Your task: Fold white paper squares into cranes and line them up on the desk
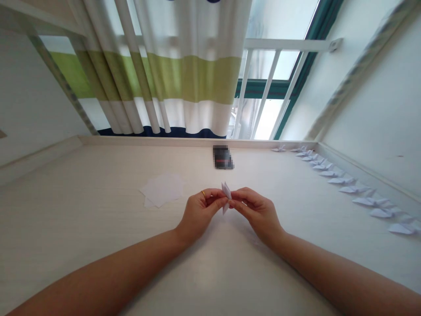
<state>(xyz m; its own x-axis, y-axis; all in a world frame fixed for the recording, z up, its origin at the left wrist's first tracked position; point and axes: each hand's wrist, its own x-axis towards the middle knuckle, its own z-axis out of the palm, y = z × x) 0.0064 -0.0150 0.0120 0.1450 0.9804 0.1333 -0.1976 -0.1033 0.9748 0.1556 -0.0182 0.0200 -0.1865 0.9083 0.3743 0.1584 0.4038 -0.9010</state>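
A small piece of folded white paper (226, 190) stands upright between my hands, just above the middle of the table. My left hand (204, 210), with a gold ring on one finger, pinches it from the left between thumb and fingers. From the right, my right hand (257, 211) grips the same paper at its side with thumb and fingertips. Its upper points stick up above my fingertips and a lower point hangs beneath them. The fingertips cover its middle folds.
Loose square sheets of white paper (163, 189) lie to the left. A blurred-out dark object (222, 157) sits near the back edge. Several folded paper cranes (358, 189) line the right side of the white table (98, 210). Behind are a curtain (194, 79) and a window railing (286, 44).
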